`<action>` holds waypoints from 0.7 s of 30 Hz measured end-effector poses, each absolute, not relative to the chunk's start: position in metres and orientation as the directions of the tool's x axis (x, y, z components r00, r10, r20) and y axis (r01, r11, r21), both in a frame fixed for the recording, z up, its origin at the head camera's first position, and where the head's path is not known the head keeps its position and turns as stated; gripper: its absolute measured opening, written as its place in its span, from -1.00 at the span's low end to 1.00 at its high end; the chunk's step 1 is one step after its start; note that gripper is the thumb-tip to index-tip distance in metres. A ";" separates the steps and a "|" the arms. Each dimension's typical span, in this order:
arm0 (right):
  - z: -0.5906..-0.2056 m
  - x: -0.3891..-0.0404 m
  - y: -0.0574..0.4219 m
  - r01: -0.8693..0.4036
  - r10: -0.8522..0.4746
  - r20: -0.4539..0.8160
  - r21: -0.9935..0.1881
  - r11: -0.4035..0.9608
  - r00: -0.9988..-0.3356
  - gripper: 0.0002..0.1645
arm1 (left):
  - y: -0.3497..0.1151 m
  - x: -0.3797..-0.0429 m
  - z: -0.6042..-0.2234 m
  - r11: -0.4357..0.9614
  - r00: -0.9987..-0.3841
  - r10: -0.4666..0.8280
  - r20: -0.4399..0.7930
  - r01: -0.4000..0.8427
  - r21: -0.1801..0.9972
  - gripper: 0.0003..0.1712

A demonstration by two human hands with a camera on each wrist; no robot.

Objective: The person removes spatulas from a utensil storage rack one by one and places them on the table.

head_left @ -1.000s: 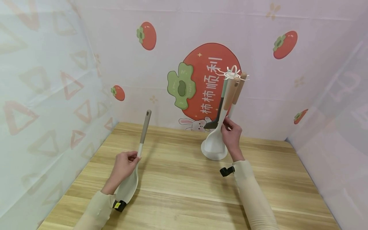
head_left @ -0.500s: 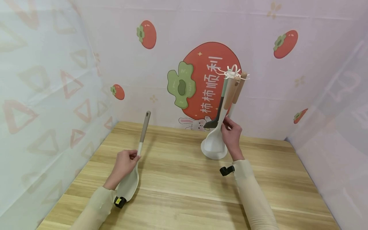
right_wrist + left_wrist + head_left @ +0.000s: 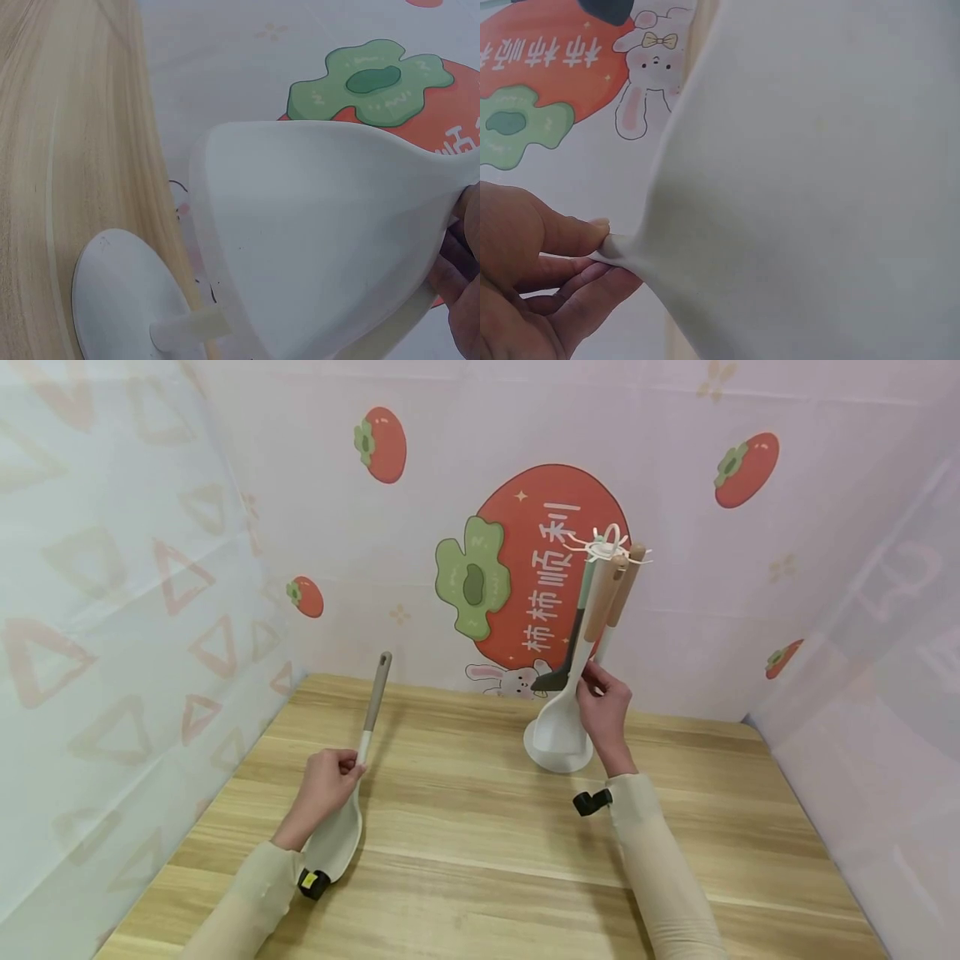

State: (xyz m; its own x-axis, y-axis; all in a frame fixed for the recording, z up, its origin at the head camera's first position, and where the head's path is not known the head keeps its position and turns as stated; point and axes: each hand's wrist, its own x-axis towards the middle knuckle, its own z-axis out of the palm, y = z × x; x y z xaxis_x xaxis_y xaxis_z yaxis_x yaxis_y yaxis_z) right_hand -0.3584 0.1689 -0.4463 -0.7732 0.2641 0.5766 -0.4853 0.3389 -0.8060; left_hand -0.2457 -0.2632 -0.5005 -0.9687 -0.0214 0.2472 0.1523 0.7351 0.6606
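Note:
My left hand (image 3: 327,789) pinches the pale shaft of a spatula (image 3: 339,839) just above its wide off-white head. Its grey-brown handle points up and away from me, and in the left wrist view the head (image 3: 802,172) fills most of the picture. At the back, my right hand (image 3: 604,710) pinches the neck of a white spatula (image 3: 558,727) with a wood-coloured handle. That spatula stands upright at a white utensil stand (image 3: 604,550) with a ring of hooks on top. In the right wrist view its broad head (image 3: 322,232) partly covers the stand's post.
On the stand also hang a dark utensil (image 3: 573,652) with a green handle and another with a wooden handle (image 3: 627,585). The stand's round base (image 3: 124,300) rests on the wood-grain table (image 3: 465,827). Patterned cloth walls (image 3: 360,535) enclose the back and sides.
The head view has tilted slightly. Both hands keep their pinches on the two spatulas, which stay almost where they were.

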 end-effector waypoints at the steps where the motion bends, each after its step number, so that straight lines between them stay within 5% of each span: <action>1: -0.446 -0.358 0.169 -0.488 0.263 0.579 -0.804 0.339 -0.772 -0.67 | -0.263 -0.246 -0.501 0.736 -0.969 -0.022 0.245 0.150 0.660 -0.75; 21: -0.447 -0.359 0.170 -0.499 0.253 0.587 -0.799 0.336 -0.769 -0.68 | -0.263 -0.249 -0.502 0.776 -0.983 -0.001 0.184 0.115 0.620 -0.86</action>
